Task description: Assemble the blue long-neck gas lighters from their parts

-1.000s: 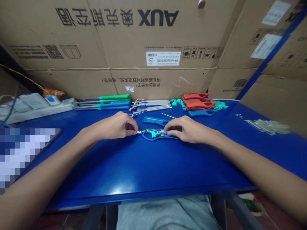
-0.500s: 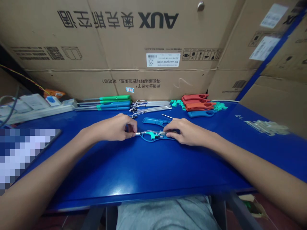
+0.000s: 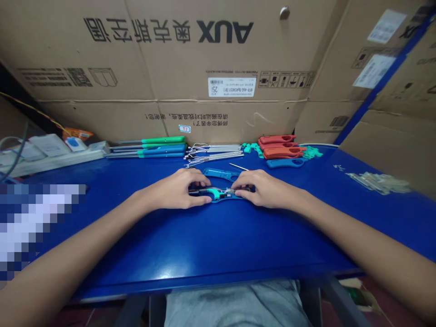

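Note:
Between my hands lies an opened lighter handle, a blue half-shell (image 3: 223,199) with a turquoise trigger (image 3: 214,194), a thin wire and small metal parts inside it. My left hand (image 3: 184,188) grips its left end, thumb at the lower rim and fingers along the upper side. The shell's other end is held by my right hand (image 3: 257,187), fingertips closed around it near the clear and metal parts; the palm hides that end. Just behind lies a matching blue half-shell (image 3: 220,173). A thin metal rod (image 3: 238,166) points out beyond my right hand.
Along the back lie finished-looking green and blue long lighters (image 3: 161,149), metal tubes with wires (image 3: 218,152), turquoise triggers (image 3: 252,148) and red handle shells (image 3: 277,140). Clear plastic parts (image 3: 379,181) sit at right, a power strip (image 3: 54,156) at left. Cardboard (image 3: 170,86) walls the back.
My left hand has shifted right, from the metal tube's outer part onto the shell's left end by the trigger. The right hand has stayed nearly in place on the shell.

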Demonstrator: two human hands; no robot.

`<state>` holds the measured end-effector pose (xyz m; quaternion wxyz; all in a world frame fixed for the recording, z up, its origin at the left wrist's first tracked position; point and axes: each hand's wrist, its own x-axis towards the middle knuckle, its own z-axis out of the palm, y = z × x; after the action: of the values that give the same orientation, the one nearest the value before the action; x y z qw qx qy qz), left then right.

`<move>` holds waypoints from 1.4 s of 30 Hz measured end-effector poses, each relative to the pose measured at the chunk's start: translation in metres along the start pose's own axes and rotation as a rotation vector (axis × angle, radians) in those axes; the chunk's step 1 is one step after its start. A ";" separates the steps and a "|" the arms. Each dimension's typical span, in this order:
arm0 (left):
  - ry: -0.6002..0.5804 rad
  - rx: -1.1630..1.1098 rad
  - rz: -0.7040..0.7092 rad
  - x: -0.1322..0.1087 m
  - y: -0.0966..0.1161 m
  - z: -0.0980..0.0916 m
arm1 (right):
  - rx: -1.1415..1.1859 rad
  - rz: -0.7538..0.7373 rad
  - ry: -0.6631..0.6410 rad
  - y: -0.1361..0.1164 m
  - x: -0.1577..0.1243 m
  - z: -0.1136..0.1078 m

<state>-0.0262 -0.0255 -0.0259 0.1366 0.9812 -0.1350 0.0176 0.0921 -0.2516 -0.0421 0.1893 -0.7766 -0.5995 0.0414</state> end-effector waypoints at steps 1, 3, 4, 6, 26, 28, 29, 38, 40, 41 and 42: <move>-0.004 -0.010 0.005 0.001 0.000 0.001 | 0.002 -0.001 -0.001 0.000 0.000 0.000; -0.006 -0.028 0.021 0.001 0.000 0.002 | 0.006 -0.003 -0.001 0.000 0.000 0.000; -0.006 -0.034 0.032 0.001 0.000 0.003 | 0.008 -0.004 -0.002 0.000 0.000 0.000; -0.007 -0.034 0.048 0.001 -0.001 0.002 | 0.010 -0.006 -0.003 -0.001 0.000 -0.001; 0.003 -0.184 0.008 0.001 -0.001 0.007 | -0.004 0.003 -0.007 -0.001 0.001 0.000; 0.005 -0.164 0.025 0.001 -0.001 0.007 | 0.000 -0.001 -0.004 -0.002 0.000 0.000; 0.004 -0.153 0.032 0.001 -0.001 0.006 | 0.000 -0.002 -0.003 -0.002 0.000 0.000; -0.003 -0.085 0.072 0.000 0.000 0.004 | -0.008 -0.016 0.033 -0.001 -0.001 0.002; 0.001 -0.084 0.071 0.000 0.000 0.005 | -0.014 -0.013 0.062 -0.001 -0.001 0.003; 0.002 -0.084 0.072 0.000 0.000 0.005 | -0.016 -0.012 0.082 -0.002 -0.001 0.003; 0.002 -0.084 0.073 0.000 0.000 0.005 | -0.014 -0.018 0.106 -0.004 -0.001 0.004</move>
<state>-0.0258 -0.0268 -0.0308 0.1771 0.9690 -0.1712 0.0178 0.0873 -0.2513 -0.0447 0.2155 -0.7737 -0.5957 -0.0058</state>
